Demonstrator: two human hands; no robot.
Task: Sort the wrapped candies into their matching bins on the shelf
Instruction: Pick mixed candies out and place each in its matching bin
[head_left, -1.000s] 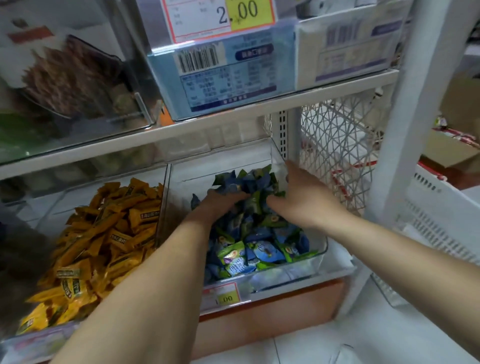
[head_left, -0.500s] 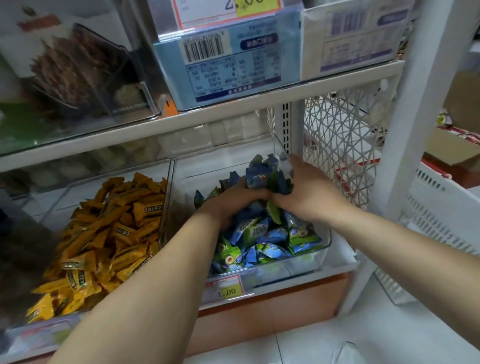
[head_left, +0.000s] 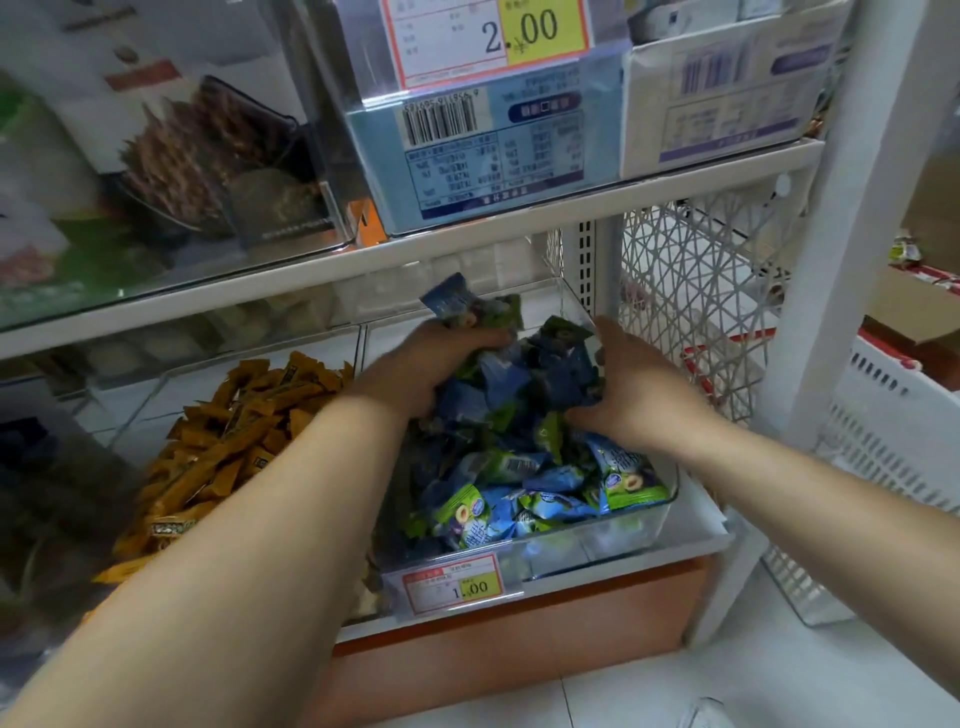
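Left hand (head_left: 421, 369) and right hand (head_left: 639, 395) clasp one bunch between them
A white-and-yellow price tag (head_left: 452, 584) fronts the clear plastic bin (head_left: 670, 499) of blue-and-green wrapped candies (head_left: 519, 483); above that heap both hands' fingers curl round the raised bunch, and long orange-wrapped candies (head_left: 234, 441) fill the neighbouring bin to the left

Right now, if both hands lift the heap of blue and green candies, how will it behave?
Probably loose: the blue and green candies are separate small packets, so some may spill between the left hand and right hand. Their glossy wrappers look slippery. Likely light: each hand holds several.
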